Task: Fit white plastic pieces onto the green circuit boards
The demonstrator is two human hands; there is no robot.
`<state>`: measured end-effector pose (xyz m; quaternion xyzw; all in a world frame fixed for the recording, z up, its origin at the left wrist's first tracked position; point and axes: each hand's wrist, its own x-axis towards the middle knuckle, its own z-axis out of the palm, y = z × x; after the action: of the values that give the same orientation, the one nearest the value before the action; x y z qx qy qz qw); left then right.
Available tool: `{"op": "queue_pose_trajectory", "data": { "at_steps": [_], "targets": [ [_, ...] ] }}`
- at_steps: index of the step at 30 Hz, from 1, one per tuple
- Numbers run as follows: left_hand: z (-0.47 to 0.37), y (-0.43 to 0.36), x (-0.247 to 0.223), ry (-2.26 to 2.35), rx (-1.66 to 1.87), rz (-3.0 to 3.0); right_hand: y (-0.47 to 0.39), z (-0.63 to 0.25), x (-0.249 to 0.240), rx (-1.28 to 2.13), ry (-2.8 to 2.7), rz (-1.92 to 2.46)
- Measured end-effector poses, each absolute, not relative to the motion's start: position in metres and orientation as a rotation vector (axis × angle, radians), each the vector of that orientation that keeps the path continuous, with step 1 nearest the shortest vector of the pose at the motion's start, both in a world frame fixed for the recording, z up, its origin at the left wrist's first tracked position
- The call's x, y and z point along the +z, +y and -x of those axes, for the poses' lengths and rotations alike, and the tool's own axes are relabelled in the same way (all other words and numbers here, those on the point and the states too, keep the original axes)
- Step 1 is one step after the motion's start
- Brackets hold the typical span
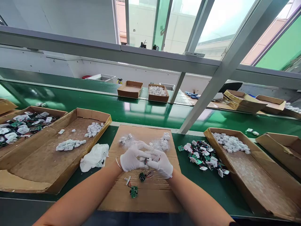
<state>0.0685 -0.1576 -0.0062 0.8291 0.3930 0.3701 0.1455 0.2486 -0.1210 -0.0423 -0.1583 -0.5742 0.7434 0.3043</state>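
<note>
My left hand (133, 157) and my right hand (161, 163), both in white gloves, meet over the cardboard sheet (141, 202). Between their closed fingertips is a small part with a dark bit showing; the fingers hide most of it. Just below the hands, a green circuit board (142, 176) with red and black wires lies on the cardboard. Nearer me is another green board (134, 191), wired to a small white piece (127, 180). Small white pieces sit beyond the hands, in a left group (123, 140) and a right group (165, 141).
A crumpled white cloth (94, 157) lies left of the cardboard, beside a large box (35, 163) with white pieces. To the right are a pile of wired boards (204, 155) and another box (261, 179) holding white pieces. A metal post (202, 94) slants beyond the cardboard.
</note>
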Motion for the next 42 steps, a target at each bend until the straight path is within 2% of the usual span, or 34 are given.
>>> {"op": "queue_pose_trajectory", "data": {
  "at_steps": [10, 20, 26, 33, 42],
  "targets": [
    [-0.06, -0.151, -0.009, 1.066, 1.027, -2.376, -0.117, -0.247, -0.038, 2.093, -1.4, 0.313],
    [-0.059, -0.149, -0.019, 1.061, 0.958, -2.48, -0.115, -0.25, -0.046, 1.943, -1.518, 0.525],
    [-0.056, -0.147, -0.02, 1.02, 0.969, -2.374, -0.11, -0.25, -0.046, 2.119, -1.405, 0.344],
    [-0.061, -0.151, -0.024, 1.054, 0.941, -2.369, -0.107, -0.249, -0.051, 1.993, -1.526, 0.534],
    [-0.061, -0.148, -0.02, 1.128, 0.947, -2.159, -0.109, -0.246, -0.045, 2.177, -1.311, 0.379]
  ]
}}
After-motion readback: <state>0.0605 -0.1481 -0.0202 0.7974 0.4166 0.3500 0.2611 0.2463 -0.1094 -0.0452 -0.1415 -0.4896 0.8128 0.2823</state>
